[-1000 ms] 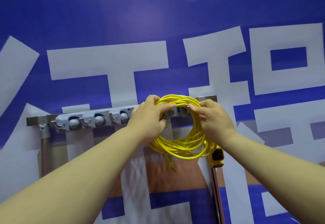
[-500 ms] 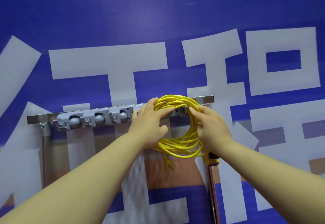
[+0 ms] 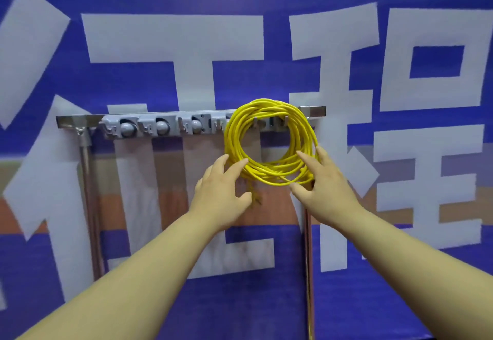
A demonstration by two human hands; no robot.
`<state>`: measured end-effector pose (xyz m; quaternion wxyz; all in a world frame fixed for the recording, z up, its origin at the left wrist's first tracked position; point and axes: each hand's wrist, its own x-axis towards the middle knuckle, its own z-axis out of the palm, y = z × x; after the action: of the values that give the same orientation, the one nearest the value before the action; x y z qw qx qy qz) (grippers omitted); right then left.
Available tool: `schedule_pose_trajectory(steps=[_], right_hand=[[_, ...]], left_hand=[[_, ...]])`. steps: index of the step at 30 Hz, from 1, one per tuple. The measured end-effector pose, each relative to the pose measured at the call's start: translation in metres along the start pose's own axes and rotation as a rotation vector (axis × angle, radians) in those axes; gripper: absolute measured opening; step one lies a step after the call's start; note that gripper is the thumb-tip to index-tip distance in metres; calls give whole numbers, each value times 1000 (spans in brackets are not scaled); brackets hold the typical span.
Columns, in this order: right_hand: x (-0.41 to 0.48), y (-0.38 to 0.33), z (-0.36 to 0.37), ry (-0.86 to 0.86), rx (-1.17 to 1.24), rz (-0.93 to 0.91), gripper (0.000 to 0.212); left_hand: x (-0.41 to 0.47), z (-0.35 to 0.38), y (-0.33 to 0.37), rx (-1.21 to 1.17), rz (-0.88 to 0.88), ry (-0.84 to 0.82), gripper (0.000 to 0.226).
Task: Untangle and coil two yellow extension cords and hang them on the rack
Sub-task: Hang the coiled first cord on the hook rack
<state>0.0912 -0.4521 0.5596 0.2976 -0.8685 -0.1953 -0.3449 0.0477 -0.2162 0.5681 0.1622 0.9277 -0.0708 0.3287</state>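
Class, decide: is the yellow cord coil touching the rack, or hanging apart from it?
Touching. In the head view the yellow cord coil hangs with its top strands draped over the rack at its right end.

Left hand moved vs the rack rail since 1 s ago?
Yes. The left hand dropped from the rack rail to the lower left of the yellow cord coil, fingers now spread.

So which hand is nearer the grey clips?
Left. The left hand is below-right of the clips, at the coil's lower left; the right hand is farther right, across the coil.
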Motion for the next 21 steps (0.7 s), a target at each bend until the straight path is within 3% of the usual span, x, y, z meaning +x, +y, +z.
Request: schedule_pose_trajectory(steps=[9, 15, 21], right_hand=[[-106, 26, 34, -127, 28, 161, 74], [-197, 53, 100, -544, 7, 301, 79], [-259, 72, 178, -957, -73, 330, 96]], left_hand=[[-87, 50, -19, -72, -131, -190, 74], [-178, 108, -51, -1, -180, -426, 81], [-271, 156, -130, 108, -265, -738, 91]])
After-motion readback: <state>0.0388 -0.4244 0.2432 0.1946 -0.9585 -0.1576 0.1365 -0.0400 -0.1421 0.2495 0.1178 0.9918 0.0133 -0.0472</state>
